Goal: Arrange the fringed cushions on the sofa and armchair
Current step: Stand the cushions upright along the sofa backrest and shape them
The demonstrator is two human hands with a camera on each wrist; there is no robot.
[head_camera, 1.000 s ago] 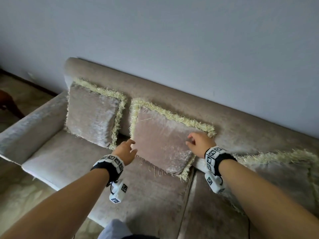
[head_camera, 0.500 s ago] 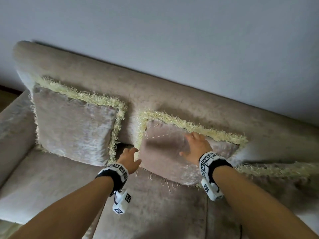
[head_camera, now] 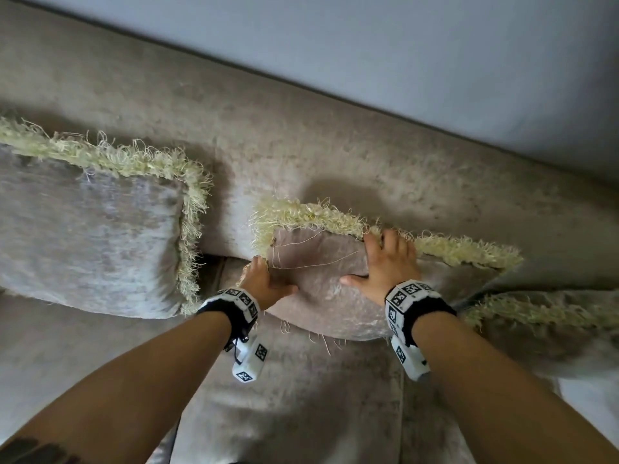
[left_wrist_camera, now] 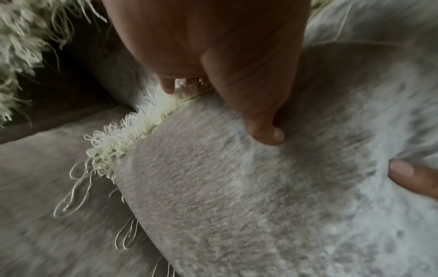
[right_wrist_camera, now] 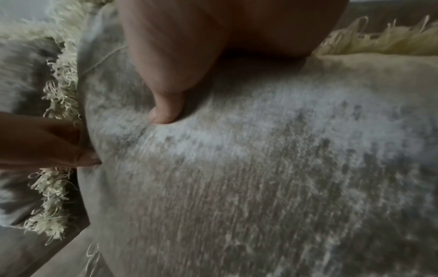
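The middle fringed cushion (head_camera: 321, 279), beige velvet with a cream fringe, leans tilted against the sofa backrest (head_camera: 301, 155). My left hand (head_camera: 266, 283) pinches its left edge, with the thumb (left_wrist_camera: 263, 131) on the face and the fingers behind the fringe. My right hand (head_camera: 385, 262) lies flat on the cushion's face; its fingertips reach the top fringe and its thumb (right_wrist_camera: 166, 110) presses into the velvet. A second fringed cushion (head_camera: 87, 236) stands upright to the left. Only part of a third cushion (head_camera: 542, 316) shows at the right.
The sofa seat (head_camera: 301, 396) lies below my arms, with a seam between its seat pads at lower right. A pale grey wall (head_camera: 435, 55) rises right behind the backrest. A narrow gap separates the left and middle cushions.
My left hand went from beside the cushion's lower left corner to gripping its left edge. My right hand slid up to the top fringe. The view has closed in on the sofa.
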